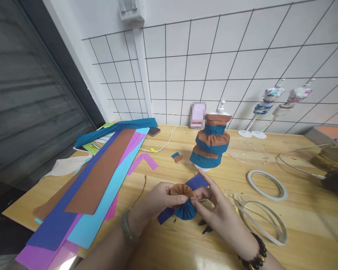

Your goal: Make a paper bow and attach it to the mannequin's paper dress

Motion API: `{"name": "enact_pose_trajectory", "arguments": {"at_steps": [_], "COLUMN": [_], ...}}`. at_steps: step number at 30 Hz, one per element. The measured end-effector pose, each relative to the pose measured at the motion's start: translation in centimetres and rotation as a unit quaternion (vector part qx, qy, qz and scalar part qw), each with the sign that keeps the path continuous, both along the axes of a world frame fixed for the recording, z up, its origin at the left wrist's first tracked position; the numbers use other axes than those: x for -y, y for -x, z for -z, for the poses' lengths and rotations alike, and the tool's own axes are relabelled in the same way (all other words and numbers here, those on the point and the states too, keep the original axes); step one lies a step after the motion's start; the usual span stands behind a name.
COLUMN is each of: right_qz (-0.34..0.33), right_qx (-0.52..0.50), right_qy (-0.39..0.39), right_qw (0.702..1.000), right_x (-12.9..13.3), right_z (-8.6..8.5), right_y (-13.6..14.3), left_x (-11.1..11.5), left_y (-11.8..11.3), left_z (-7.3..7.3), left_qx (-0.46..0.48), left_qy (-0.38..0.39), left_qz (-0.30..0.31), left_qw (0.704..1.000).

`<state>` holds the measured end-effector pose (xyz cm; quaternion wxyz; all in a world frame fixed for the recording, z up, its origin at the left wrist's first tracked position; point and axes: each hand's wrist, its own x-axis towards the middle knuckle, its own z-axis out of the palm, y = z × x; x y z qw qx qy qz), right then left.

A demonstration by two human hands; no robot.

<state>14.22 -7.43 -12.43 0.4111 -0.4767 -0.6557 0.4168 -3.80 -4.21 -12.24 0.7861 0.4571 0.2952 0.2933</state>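
A pleated paper rosette (pixel 185 210), half brown and half teal, is held between my two hands low in the middle of the view. My left hand (pixel 165 197) pinches its brown half from the left, thumb on top. At the right edge of the rosette, my right hand (pixel 211 200) pinches with thumb and fingers, its index finger raised. Beneath lies a dark blue paper strip (pixel 197 181). Black scissors (pixel 205 228) are partly hidden under my right hand. Behind stands a small dress form (pixel 212 140) wrapped in brown and teal paper.
Long coloured paper strips (pixel 101 176) cover the table's left side. A phone (pixel 154 131) lies at the back. On the right are a roll of white tape (pixel 267 185) and loose curled strips (pixel 263 221). Two small decorated forms (pixel 263 108) stand by the wall.
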Motion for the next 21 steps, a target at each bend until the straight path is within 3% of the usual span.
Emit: {"name": "enact_pose_trajectory", "arguments": {"at_steps": [11, 16, 21], "right_qz": [0.002, 0.024, 0.059], "right_qx": [0.023, -0.065, -0.181], "right_qy": [-0.041, -0.022, 0.056], "right_qw": [0.999, 0.997, 0.980], "right_x": [-0.18, -0.54, -0.82], "right_z": [0.11, 0.29, 0.07], "right_y": [-0.06, -0.09, 0.04], "left_x": [0.28, 0.02, -0.21], "left_y": [0.04, -0.08, -0.34], "left_z": [-0.01, 0.25, 0.51], "left_qx": [-0.064, -0.011, 0.058], "left_qy": [0.001, 0.011, 0.033], "left_qz": [0.013, -0.020, -0.087], "left_qw": [0.998, 1.000, 0.994]}}
